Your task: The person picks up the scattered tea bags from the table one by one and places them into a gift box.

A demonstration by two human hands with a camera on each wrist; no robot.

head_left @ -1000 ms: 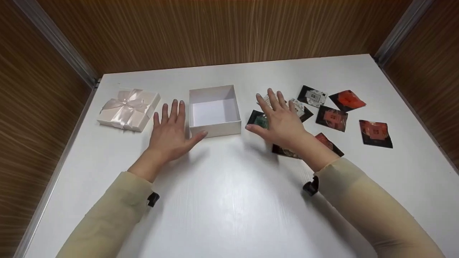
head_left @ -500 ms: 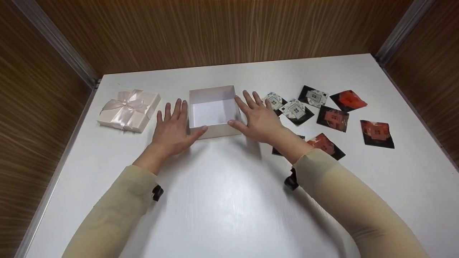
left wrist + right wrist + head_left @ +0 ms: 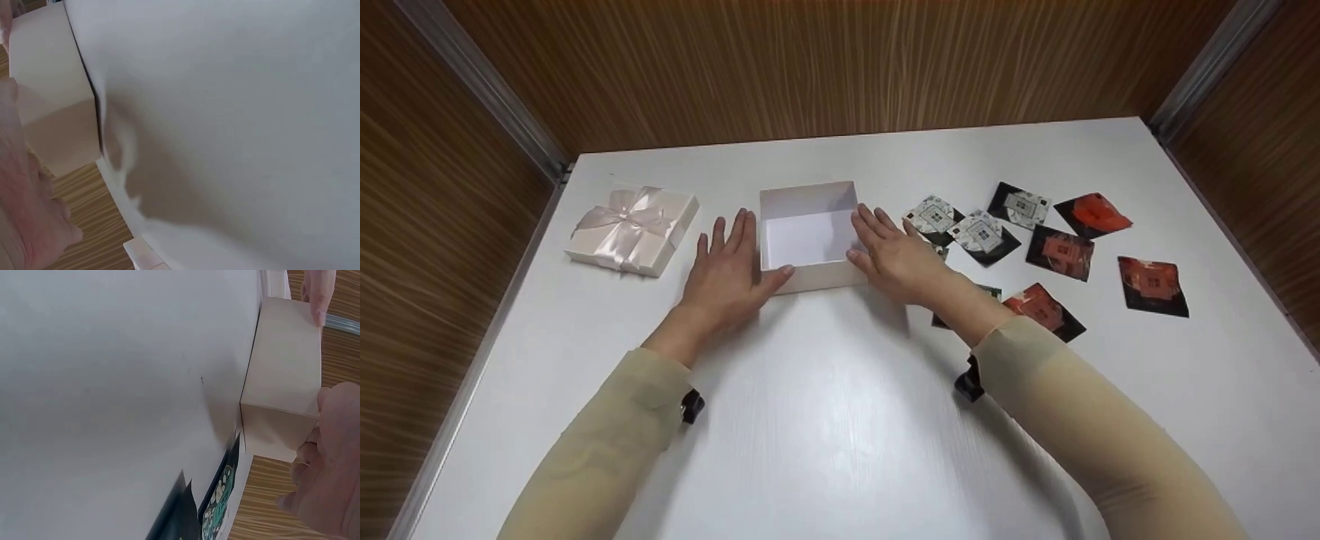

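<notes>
An open pale box (image 3: 819, 276) with bare white insides stands between my two hands in the head view. My left hand (image 3: 720, 277) lies along its left wall with fingers straight, the thumb reaching to the front left corner. On the opposite side my right hand (image 3: 901, 261) has its fingers at the right wall and its thumb at the front right corner. Both wrist views show the box (image 3: 284, 354) from outside, with fingertips right at its upper edges. Neither hand curls round anything.
Left of the box sits a pale lid (image 3: 675, 236) tied with a satin ribbon bow (image 3: 626, 217). To the right lie several small flat packets, among them a white-and-black packet (image 3: 985, 234) and a red-and-black packet (image 3: 1153, 285). Wood-grain panels (image 3: 840, 67) enclose the white table.
My right hand has moved left, from over the packets to the right side of the box, and its fingers have drawn together. My left hand has shifted only slightly.
</notes>
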